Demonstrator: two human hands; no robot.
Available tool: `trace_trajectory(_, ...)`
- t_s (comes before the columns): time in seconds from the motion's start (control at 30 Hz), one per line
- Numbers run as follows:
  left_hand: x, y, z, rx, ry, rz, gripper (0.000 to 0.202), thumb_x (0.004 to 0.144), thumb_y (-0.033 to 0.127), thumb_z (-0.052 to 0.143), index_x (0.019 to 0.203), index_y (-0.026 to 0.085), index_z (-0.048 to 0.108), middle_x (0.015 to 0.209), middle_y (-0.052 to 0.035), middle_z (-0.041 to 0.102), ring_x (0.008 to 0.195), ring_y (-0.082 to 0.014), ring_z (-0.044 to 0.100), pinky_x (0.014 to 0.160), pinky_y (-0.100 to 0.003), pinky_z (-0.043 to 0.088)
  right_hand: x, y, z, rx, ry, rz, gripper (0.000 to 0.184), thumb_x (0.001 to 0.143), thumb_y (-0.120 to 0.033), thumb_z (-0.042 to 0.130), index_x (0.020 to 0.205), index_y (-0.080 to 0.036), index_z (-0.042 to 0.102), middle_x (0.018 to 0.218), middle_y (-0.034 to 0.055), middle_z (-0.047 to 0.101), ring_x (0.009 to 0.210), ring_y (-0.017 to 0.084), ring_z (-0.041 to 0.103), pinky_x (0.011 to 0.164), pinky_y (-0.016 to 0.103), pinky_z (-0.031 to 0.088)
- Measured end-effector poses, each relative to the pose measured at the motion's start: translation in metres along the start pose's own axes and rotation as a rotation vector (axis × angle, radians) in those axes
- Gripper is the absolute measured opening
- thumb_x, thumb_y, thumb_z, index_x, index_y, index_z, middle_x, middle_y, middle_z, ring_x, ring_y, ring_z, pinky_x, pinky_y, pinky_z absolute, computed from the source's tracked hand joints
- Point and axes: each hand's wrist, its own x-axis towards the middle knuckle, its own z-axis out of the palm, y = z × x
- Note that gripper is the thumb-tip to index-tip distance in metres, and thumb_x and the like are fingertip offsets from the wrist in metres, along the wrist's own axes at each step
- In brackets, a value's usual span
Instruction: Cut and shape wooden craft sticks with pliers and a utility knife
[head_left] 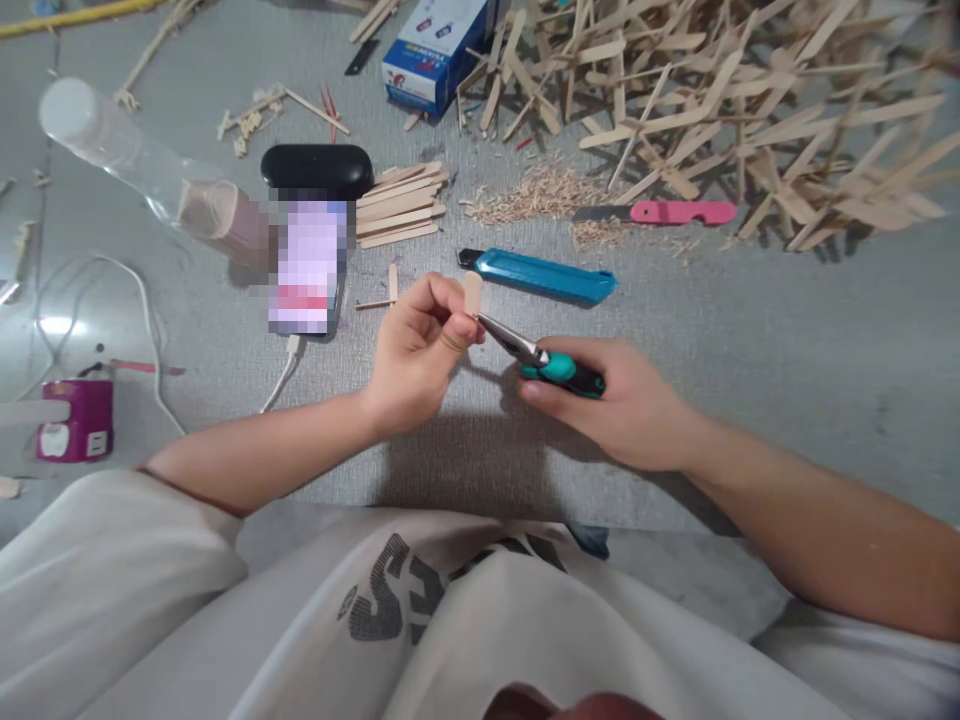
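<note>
Between the thumb and fingers of my left hand [420,350] is a wooden craft stick [472,293], its rounded end pointing up; the lower part is hidden by the fingers. My right hand [630,400] grips needle-nose pliers [559,367] with green and black handles. The pliers' tips meet the stick beside my left thumb; whether the jaws are closed on it is too small to tell. Just beyond my hands lies a blue utility knife [544,277]. A small joined piece of sticks [391,286] rests left of the fingers.
A large heap of craft sticks [720,110] spreads across the back right. Near it lie wood shavings [547,195] and a pink-handled knife [682,212]. A stick stack [401,205], black case [316,170], phone [309,265], clear bottle [157,170] and blue box [435,55] stand leftward.
</note>
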Motion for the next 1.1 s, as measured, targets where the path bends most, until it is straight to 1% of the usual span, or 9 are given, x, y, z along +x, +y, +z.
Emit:
trace_trajectory(0.1, 0.001, -0.001, -0.002, 0.066, 0.033, 0.028, 0.045, 0.104, 0.053, 0.089, 0.087, 0.022, 0.063, 0.079, 0.0027, 0.066, 0.067, -0.0078, 0.064, 0.064, -0.019, 0.054, 0.001, -0.01, -0.007, 0.443, -0.281, 0.218, 0.052, 0.091, -0.068, 0.086, 0.086, -0.023, 0.06, 0.065, -0.0027, 0.052, 0.051, 0.012, 0.042, 0.047, 0.03, 0.029)
trace_trajectory(0.13, 0.0, -0.001, -0.003, 0.07, 0.047, 0.01, 0.045, 0.103, 0.054, 0.09, 0.088, 0.022, 0.062, 0.079, 0.0029, 0.067, 0.066, -0.0073, 0.064, 0.063, -0.018, 0.054, 0.001, -0.013, -0.01, 0.545, -0.316, 0.259, 0.052, 0.09, -0.069, 0.086, 0.09, -0.023, 0.062, 0.068, -0.0019, 0.055, 0.051, 0.012, 0.045, 0.046, 0.03, 0.029)
trace_trajectory(0.17, 0.0, 0.0, -0.002, 0.074, 0.066, -0.016, 0.046, 0.103, 0.056, 0.09, 0.089, 0.022, 0.062, 0.079, 0.0033, 0.067, 0.065, -0.0069, 0.064, 0.062, -0.017, 0.054, 0.001, -0.014, -0.013, 0.582, -0.298, 0.261, 0.051, 0.09, -0.07, 0.083, 0.093, -0.024, 0.063, 0.071, -0.0006, 0.057, 0.052, 0.014, 0.048, 0.046, 0.03, 0.031)
trace_trajectory(0.23, -0.001, 0.002, -0.001, 0.097, 0.109, -0.087, 0.048, 0.104, 0.06, 0.088, 0.091, 0.022, 0.06, 0.077, 0.0043, 0.068, 0.062, -0.0065, 0.065, 0.06, -0.017, 0.054, 0.003, -0.012, -0.017, 0.398, -0.128, 0.159, 0.044, 0.095, -0.067, 0.077, 0.095, -0.024, 0.064, 0.077, 0.0031, 0.063, 0.059, 0.018, 0.056, 0.051, 0.033, 0.039)
trace_trajectory(0.33, -0.003, 0.006, 0.001, 0.135, 0.161, -0.161, 0.05, 0.105, 0.065, 0.083, 0.096, 0.023, 0.057, 0.073, 0.0063, 0.07, 0.054, -0.0061, 0.064, 0.052, -0.017, 0.052, 0.005, 0.0, -0.02, -0.257, 0.283, -0.107, 0.029, 0.097, -0.052, 0.073, 0.105, -0.025, 0.07, 0.101, 0.0136, 0.076, 0.09, 0.032, 0.072, 0.076, 0.046, 0.054)
trace_trajectory(0.4, -0.003, 0.007, 0.003, 0.141, 0.173, -0.171, 0.05, 0.105, 0.066, 0.082, 0.099, 0.024, 0.056, 0.071, 0.0075, 0.071, 0.049, -0.0061, 0.062, 0.048, -0.017, 0.048, 0.007, 0.009, -0.019, -0.555, 0.418, -0.22, 0.027, 0.098, -0.045, 0.071, 0.117, -0.025, 0.072, 0.117, 0.0181, 0.078, 0.108, 0.039, 0.073, 0.089, 0.054, 0.056)
trace_trajectory(0.47, -0.003, 0.007, 0.003, 0.143, 0.168, -0.179, 0.05, 0.106, 0.067, 0.082, 0.101, 0.025, 0.056, 0.069, 0.0076, 0.072, 0.046, -0.0065, 0.062, 0.045, -0.017, 0.046, 0.008, 0.015, -0.017, -0.638, 0.434, -0.269, 0.026, 0.103, -0.043, 0.066, 0.124, -0.027, 0.071, 0.121, 0.018, 0.078, 0.112, 0.04, 0.074, 0.092, 0.056, 0.058)
trace_trajectory(0.57, -0.003, 0.005, 0.004, 0.141, 0.153, -0.185, 0.049, 0.105, 0.067, 0.082, 0.101, 0.024, 0.057, 0.068, 0.0072, 0.074, 0.045, -0.0072, 0.063, 0.043, -0.018, 0.046, 0.007, 0.019, -0.016, -0.649, 0.439, -0.311, 0.025, 0.108, -0.042, 0.062, 0.128, -0.028, 0.069, 0.118, 0.0163, 0.078, 0.108, 0.038, 0.075, 0.091, 0.055, 0.059)
trace_trajectory(1.1, -0.002, 0.007, 0.005, 0.151, 0.145, -0.251, 0.058, 0.097, 0.076, 0.086, 0.099, 0.024, 0.059, 0.067, 0.0066, 0.075, 0.045, -0.0083, 0.063, 0.043, -0.019, 0.047, 0.009, 0.02, -0.017, -0.661, 0.416, -0.364, 0.025, 0.104, -0.036, 0.065, 0.126, -0.024, 0.069, 0.118, 0.0193, 0.078, 0.103, 0.039, 0.076, 0.084, 0.055, 0.058)
